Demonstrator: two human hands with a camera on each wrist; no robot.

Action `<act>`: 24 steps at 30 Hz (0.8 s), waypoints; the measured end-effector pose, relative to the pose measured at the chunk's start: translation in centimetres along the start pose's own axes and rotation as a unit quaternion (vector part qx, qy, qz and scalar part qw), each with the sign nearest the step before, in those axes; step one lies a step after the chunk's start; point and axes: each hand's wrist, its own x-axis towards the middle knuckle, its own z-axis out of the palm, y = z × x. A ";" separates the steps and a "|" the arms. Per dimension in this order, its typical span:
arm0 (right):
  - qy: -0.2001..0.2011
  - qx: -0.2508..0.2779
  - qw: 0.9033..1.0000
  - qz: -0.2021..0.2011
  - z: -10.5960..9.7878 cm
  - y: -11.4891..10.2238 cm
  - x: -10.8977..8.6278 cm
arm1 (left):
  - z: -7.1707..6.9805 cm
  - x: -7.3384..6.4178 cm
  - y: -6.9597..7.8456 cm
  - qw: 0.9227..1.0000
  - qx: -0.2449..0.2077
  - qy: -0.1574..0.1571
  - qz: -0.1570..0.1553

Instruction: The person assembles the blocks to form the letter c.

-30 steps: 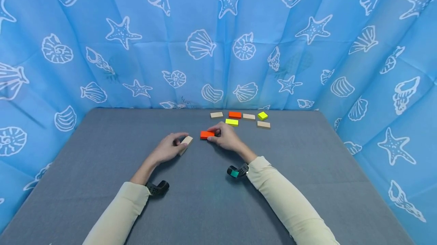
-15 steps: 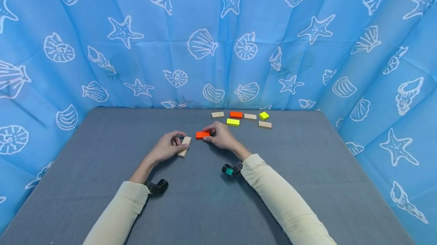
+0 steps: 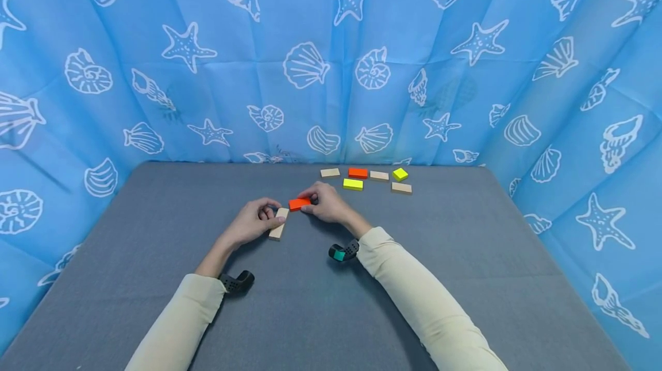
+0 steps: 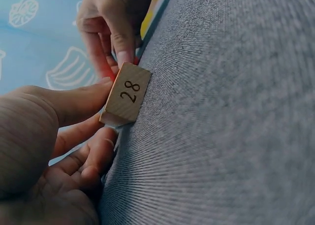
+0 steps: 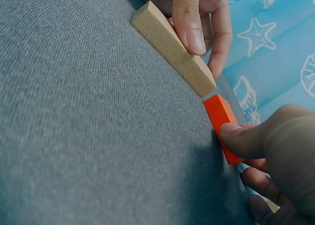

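Observation:
A plain wooden block (image 3: 279, 225) lies on the grey cloth, pinched between the thumb and fingers of my left hand (image 3: 252, 221). The number 28 is marked on the end of this wooden block (image 4: 129, 93) in the left wrist view. My right hand (image 3: 328, 203) grips an orange block (image 3: 298, 204) between thumb and fingers. In the right wrist view, one end of the orange block (image 5: 221, 112) sits very close to the far end of the wooden block (image 5: 172, 48); whether they touch I cannot tell.
Behind my right hand lie a yellow block (image 3: 353, 184), another orange block (image 3: 358, 173), a small yellow piece (image 3: 400, 174) and several plain blocks, one of them a wooden block (image 3: 330, 173) at the left. A blue shell-print curtain (image 3: 217, 95) borders the grey-covered table (image 3: 320, 313).
My right hand has slid the orange block leftward, up to the wooden block. The left hand has turned the wooden block slightly, so it points more directly away from me.

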 end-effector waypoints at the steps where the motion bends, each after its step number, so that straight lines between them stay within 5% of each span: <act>1: -0.002 -0.001 1.000 -0.002 0.0 0.0 0.1 | 0.0 0.0 0.0 1.000 -0.001 0.000 0.000; 24: 0.001 0.022 1.000 0.019 0.2 -0.1 0.2 | 0.1 0.3 -0.3 1.000 -0.003 0.003 -0.004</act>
